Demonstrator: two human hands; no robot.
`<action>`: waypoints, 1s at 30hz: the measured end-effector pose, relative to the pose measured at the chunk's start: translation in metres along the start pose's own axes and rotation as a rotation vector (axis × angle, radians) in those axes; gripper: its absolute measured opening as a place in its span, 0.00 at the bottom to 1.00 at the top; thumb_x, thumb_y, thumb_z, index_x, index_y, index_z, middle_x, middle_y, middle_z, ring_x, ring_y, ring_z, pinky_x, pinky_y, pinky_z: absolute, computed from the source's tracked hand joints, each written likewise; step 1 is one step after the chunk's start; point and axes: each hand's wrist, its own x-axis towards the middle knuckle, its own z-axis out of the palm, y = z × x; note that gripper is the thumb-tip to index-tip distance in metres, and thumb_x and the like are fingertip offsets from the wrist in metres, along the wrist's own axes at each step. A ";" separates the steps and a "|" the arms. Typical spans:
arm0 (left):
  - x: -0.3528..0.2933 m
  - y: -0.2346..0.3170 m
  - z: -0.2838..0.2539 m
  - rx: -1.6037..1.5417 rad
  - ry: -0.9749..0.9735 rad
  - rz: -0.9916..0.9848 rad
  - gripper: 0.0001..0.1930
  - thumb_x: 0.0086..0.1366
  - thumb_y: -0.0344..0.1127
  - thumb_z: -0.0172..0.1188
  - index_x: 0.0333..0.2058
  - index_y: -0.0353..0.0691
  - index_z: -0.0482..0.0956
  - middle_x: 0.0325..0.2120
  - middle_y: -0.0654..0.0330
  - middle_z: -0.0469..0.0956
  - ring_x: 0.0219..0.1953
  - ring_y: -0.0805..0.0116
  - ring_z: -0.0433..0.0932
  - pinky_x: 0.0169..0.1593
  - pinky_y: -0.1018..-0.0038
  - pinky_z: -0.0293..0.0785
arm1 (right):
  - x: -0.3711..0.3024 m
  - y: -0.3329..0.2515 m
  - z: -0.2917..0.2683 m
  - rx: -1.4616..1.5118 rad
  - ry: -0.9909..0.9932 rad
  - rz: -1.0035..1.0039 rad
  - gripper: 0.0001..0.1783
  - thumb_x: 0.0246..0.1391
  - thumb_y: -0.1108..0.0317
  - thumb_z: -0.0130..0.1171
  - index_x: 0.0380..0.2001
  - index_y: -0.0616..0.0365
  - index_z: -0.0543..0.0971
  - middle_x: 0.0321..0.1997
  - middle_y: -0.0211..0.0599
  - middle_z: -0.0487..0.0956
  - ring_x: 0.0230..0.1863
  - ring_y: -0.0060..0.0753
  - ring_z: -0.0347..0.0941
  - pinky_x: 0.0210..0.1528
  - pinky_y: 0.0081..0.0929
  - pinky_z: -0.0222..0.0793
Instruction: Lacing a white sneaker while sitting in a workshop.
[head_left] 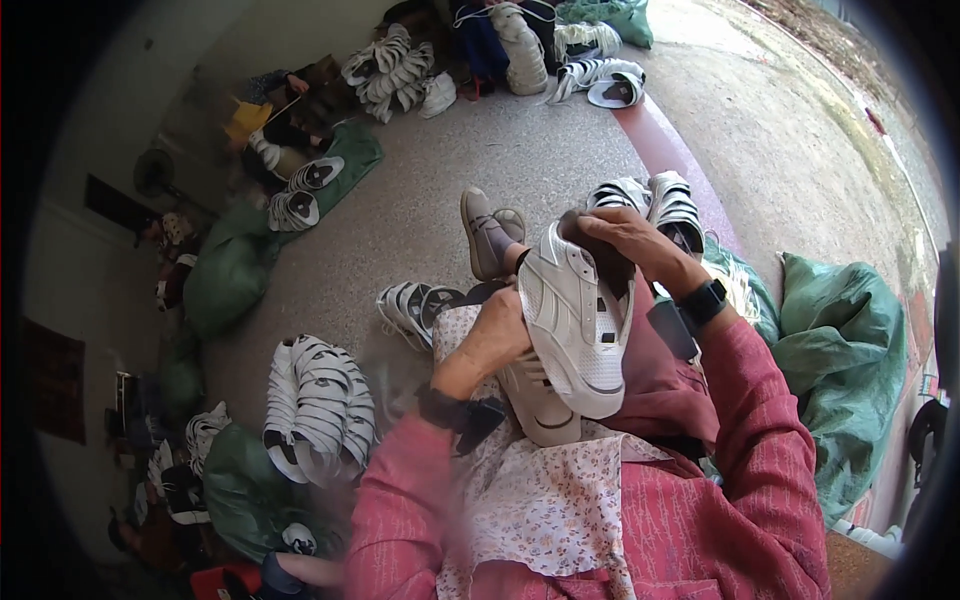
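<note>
"What's nearest?"

"The red jacket (pixel 765 430), with the floral cloth (pixel 545 505) across the lap. Just beyond them, a white shoe (pixel 565 325) is held up over the lap, toe down, its opening facing right."

"And the fingers?"

"The right hand (pixel 635 240) grips the collar, its fingers bent over the edge at the heel end. The left hand (pixel 492 335) is curled against the shoe's other side, but its fingertips are hidden, so I can't tell whether they pinch anything."

"How far along is the work?"

"Judging by looks, about midway through handling this one. The side panels are joined and the eyelets are there; I see no lace across the opening. A second shoe (pixel 550 418) sits behind and below it, pale bars over its front. I can't tell whether it's finished, nor exactly what remains on either."

"Count things for me."

"Two hands, two shoes at the lap, two dark wrist straps (pixel 705 300), one per arm. One large nested stack (pixel 318 405) stands to the left, one small group (pixel 418 308) near the left hand, and two nested rows (pixel 676 205) beyond the right hand. More shoes lie farther off, too crowded to count singly. Of the green sacks (pixel 840 370), I make out at least four; some overlap in the dim left side."
</note>
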 end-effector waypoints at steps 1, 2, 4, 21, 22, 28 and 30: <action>-0.010 0.007 0.000 -0.149 -0.100 0.032 0.20 0.55 0.34 0.69 0.47 0.36 0.81 0.43 0.49 0.82 0.46 0.56 0.81 0.50 0.68 0.75 | 0.006 0.001 0.002 0.014 -0.044 0.025 0.21 0.68 0.57 0.54 0.46 0.67 0.81 0.36 0.26 0.79 0.35 0.15 0.71 0.37 0.18 0.67; -0.018 0.005 0.003 -0.142 -0.110 0.039 0.20 0.55 0.34 0.69 0.47 0.36 0.81 0.43 0.49 0.82 0.46 0.56 0.81 0.50 0.68 0.75 | 0.011 0.002 0.005 0.029 -0.087 0.049 0.20 0.68 0.57 0.54 0.45 0.67 0.81 0.35 0.25 0.80 0.34 0.15 0.70 0.35 0.18 0.66; -0.039 -0.004 0.004 0.086 0.148 0.252 0.21 0.55 0.35 0.69 0.48 0.38 0.82 0.50 0.48 0.76 0.52 0.55 0.77 0.54 0.67 0.73 | 0.019 -0.004 0.021 0.000 -0.131 0.074 0.20 0.67 0.56 0.55 0.43 0.65 0.82 0.28 0.23 0.77 0.27 0.13 0.68 0.27 0.19 0.64; -0.060 0.006 0.020 -0.226 0.554 0.103 0.29 0.76 0.48 0.46 0.65 0.31 0.60 0.62 0.46 0.64 0.65 0.55 0.63 0.68 0.64 0.57 | -0.026 0.015 0.155 -0.699 0.450 -0.551 0.21 0.65 0.54 0.49 0.50 0.60 0.74 0.49 0.50 0.78 0.52 0.49 0.75 0.52 0.43 0.69; -0.049 -0.001 0.025 -0.235 0.552 0.101 0.29 0.76 0.48 0.46 0.65 0.31 0.60 0.62 0.46 0.64 0.65 0.55 0.63 0.68 0.64 0.57 | -0.021 0.020 0.151 -0.705 0.448 -0.544 0.21 0.65 0.54 0.49 0.50 0.60 0.74 0.49 0.50 0.78 0.52 0.49 0.75 0.52 0.43 0.69; 0.006 -0.050 0.040 -0.509 0.532 -0.115 0.27 0.77 0.48 0.43 0.64 0.32 0.61 0.62 0.45 0.64 0.63 0.53 0.64 0.66 0.65 0.59 | 0.035 0.051 0.116 -0.659 0.248 -0.330 0.18 0.67 0.60 0.47 0.50 0.60 0.78 0.43 0.48 0.79 0.43 0.50 0.78 0.42 0.38 0.75; -0.001 -0.052 0.043 -0.563 0.587 -0.080 0.26 0.77 0.48 0.44 0.62 0.33 0.65 0.59 0.47 0.66 0.61 0.57 0.65 0.65 0.66 0.59 | 0.035 0.060 0.113 -0.387 0.213 -0.184 0.19 0.68 0.58 0.47 0.48 0.61 0.79 0.43 0.46 0.80 0.42 0.43 0.78 0.43 0.32 0.74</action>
